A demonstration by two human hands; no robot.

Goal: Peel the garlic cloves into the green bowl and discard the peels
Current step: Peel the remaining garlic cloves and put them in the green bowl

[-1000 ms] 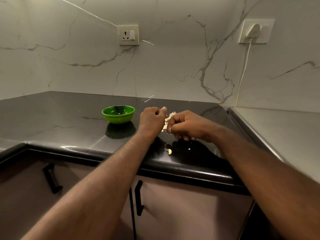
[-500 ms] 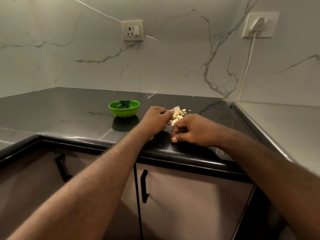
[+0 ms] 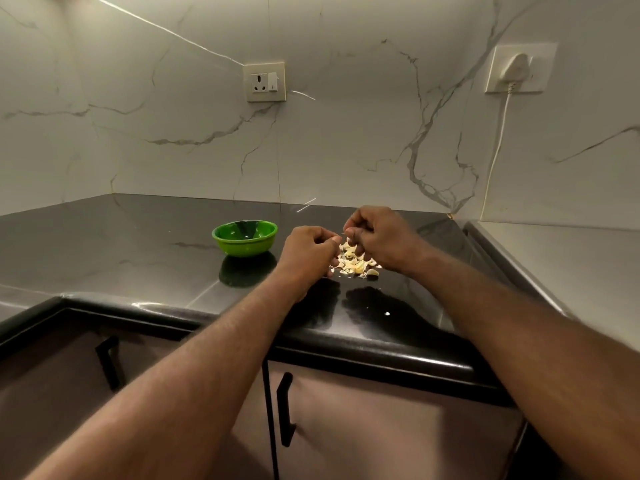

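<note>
A green bowl (image 3: 245, 237) stands on the black countertop (image 3: 138, 251). To its right lies a small pile of garlic cloves and peels (image 3: 354, 265). Both my hands hover just over that pile with curled fingers, fingertips nearly meeting. My right hand (image 3: 379, 237) pinches a small garlic clove that its fingers almost hide. My left hand (image 3: 309, 252) pinches at the same clove from the left with thumb and forefinger. What lies inside the bowl I cannot make out.
A tiny white scrap (image 3: 387, 313) lies near the counter's front edge. A steel surface (image 3: 561, 265) adjoins on the right. On the marble wall are a socket (image 3: 265, 82) and a plugged-in charger (image 3: 518, 68) with a hanging cable. Cabinet doors with black handles sit below.
My right hand went down to the counter, then rose again to meet my left hand over the pile. The camera tilted, bringing the garlic pile into view between the hands.
</note>
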